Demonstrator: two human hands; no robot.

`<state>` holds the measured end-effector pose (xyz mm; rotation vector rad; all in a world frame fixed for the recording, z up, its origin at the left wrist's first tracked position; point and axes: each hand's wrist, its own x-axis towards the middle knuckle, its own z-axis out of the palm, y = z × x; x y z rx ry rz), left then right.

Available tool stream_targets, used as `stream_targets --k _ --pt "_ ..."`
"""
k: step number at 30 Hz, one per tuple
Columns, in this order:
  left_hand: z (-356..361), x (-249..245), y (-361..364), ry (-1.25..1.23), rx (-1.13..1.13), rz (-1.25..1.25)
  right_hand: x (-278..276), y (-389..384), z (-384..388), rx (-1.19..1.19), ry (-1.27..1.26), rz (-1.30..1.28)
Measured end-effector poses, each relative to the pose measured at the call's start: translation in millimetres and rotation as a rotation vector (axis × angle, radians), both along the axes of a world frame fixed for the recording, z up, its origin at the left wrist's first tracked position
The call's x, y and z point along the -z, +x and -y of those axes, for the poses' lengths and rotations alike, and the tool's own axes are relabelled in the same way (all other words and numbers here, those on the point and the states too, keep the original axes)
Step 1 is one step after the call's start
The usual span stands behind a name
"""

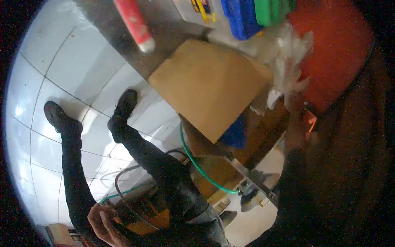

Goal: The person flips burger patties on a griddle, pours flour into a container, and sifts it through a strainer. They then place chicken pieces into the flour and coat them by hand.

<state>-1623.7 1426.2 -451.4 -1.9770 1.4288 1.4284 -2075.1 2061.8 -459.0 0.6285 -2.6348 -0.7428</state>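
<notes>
My left hand [105,225] is at the lower left, beside a dark trouser leg. Its fingers are loosely bent and somewhat apart, and I see nothing held in them. At the right, in dim light, a blurred shape that looks like my right hand [294,110] reaches up to a crumpled clear plastic bag [284,57]. Its fingers do not show clearly, so whether it grips the plastic is hidden. A flat brown cardboard sheet [207,84] lies left of the bag, over a blue thing [235,132]. An orange-red object [310,121] shows near the right wrist.
A red-and-white cylinder [135,25], blue container [240,18] and green container [273,10] are at the top. A red surface [333,49] stands at right. A green hose [201,171] runs to a metal fitting [249,189]. Dark shoes [126,103] rest on white floor tiles [94,82].
</notes>
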Motion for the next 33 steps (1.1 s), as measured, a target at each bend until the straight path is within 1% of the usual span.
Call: stream_targets --k 1,2,3,4,6,7,8,10,12,13,14,15,16,18,19,20,24,25,26,27,28,29,30,31,32,33 --pt "-2 -3 2 0.014 0.132 -0.040 3 9 -2 -0.056 -0.040 -0.014" --pt "-2 -7 5 0.024 0.258 -0.081 -4 26 -1 0.005 -0.052 -0.013" --pt "-5 -7 13 -0.128 0.618 -0.238 -13 53 -3 0.097 -0.041 -0.010" --pt "-5 -9 12 -0.153 0.613 -0.239 -11 75 6 0.169 -0.029 -0.003" --pt "-1 -25 3 0.127 -0.003 -0.090 -17 135 12 0.279 -0.048 -0.014" --pt "3 -35 -7 0.067 0.079 -0.086 -14 166 19 0.331 -0.050 -0.005" --pt "12 -37 0 0.055 0.122 -0.111 -9 195 31 0.383 -0.060 0.001" --pt "26 -61 -13 0.115 0.018 -0.171 0 241 61 0.459 -0.090 0.015" --pt "32 -82 -15 0.100 -0.074 -0.315 3 266 93 0.504 -0.110 0.035" --pt "35 -94 -22 0.059 -0.068 -0.300 -2 274 109 0.528 -0.115 0.052" --pt "49 -103 -13 0.092 0.006 -0.388 5 304 132 0.590 -0.153 0.103" --pt "39 -129 -14 0.112 -0.027 -0.394 -9 294 139 0.571 -0.141 0.130" --pt "57 -134 -22 0.113 0.023 -0.463 -12 298 154 0.603 -0.153 0.139" --pt "65 -157 -16 0.128 0.163 -0.471 -23 294 175 0.630 -0.168 0.190" --pt "66 -165 -14 0.077 0.186 -0.544 -29 300 184 0.652 -0.175 0.225" --pt "68 -176 -14 0.083 0.166 -0.580 -38 303 197 0.659 -0.187 0.266" --pt "83 -218 -10 -0.009 0.567 -0.569 -50 320 253 0.690 -0.241 0.440" --pt "83 -235 -7 -0.011 0.571 -0.586 -58 330 268 0.681 -0.248 0.489" --pt "86 -247 -7 0.099 0.573 -0.552 -64 341 284 0.655 -0.250 0.537" --pt "84 -262 -7 0.097 0.642 -0.610 -74 356 309 0.627 -0.249 0.576" --pt "82 -272 -9 0.089 0.708 -0.669 -83 371 329 0.541 -0.225 0.611" --pt "78 -258 -3 -0.092 0.935 -0.792 -91 382 347 0.402 -0.149 0.595" --pt "72 -248 -1 -0.290 1.156 -0.910 -104 396 359 0.200 0.015 0.504" --pt "65 -269 -15 -0.239 1.237 -0.840 -124 403 375 0.048 0.101 0.423" --pt "62 -289 -36 -0.169 1.347 -0.843 -175 391 404 0.305 -0.305 0.728" --pt "59 -303 -47 -0.240 1.408 -0.880 -248 377 435 0.546 -0.725 1.024"
